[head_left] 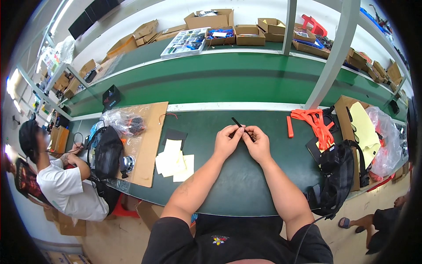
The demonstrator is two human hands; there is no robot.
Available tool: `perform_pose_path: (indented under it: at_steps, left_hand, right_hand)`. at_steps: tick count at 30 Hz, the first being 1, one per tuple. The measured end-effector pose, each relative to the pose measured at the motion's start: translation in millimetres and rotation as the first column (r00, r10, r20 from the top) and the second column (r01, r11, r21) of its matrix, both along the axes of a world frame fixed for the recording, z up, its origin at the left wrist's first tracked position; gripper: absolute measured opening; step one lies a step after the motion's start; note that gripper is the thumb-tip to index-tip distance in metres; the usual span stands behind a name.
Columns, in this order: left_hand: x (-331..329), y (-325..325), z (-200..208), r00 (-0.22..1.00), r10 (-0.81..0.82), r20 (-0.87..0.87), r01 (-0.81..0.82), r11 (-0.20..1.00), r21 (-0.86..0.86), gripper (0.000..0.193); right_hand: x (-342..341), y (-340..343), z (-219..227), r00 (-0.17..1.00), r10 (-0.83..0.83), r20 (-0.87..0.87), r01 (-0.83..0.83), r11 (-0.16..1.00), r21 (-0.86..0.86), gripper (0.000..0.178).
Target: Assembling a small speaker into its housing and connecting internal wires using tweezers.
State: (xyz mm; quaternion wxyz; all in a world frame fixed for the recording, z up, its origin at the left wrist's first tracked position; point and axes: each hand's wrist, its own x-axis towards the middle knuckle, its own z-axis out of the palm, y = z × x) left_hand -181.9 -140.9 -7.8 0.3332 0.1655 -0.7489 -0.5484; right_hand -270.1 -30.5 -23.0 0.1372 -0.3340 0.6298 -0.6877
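Over the middle of the green worktop (206, 193), my left hand (225, 141) and my right hand (258, 144) meet, fingers closed on a thin black strip (236, 120). One end of it sticks out beyond my left fingertips toward the far side. The rest is mostly covered by my fingers, so I cannot tell its exact kind. Left of my left hand lie several pale yellow paper sheets (169, 162), partly over a dark flat piece (176, 135). Orange straps (317, 125) lie in a bundle to the right of my right hand.
A cardboard sheet (154, 145) with a clear plastic bag (121, 121) and a black bag (107, 152) lies left, beside a seated person (70, 189). At right are a black backpack (336, 180) and an open carton (345, 108). Parts boxes (250, 39) line the far shelf behind a post (334, 57).
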Motion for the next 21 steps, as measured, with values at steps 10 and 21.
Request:
perform_pose_path:
  at_steps: [10,21]
  left_hand:
    - [0.6,6.8,0.7,1.000,0.027,0.002,-0.027,0.999,0.032,0.021]
    - [-3.3,0.1,1.0,0.997,0.057,-0.056,-0.061,0.996,-0.068,0.021]
  right_hand:
    - [-0.4,1.7,-1.1,1.000,0.020,0.014,-0.020,1.000,-0.016,0.014]
    - [-8.3,-0.5,-2.5,0.988,0.128,0.083,-0.129,0.992,0.006,0.016]
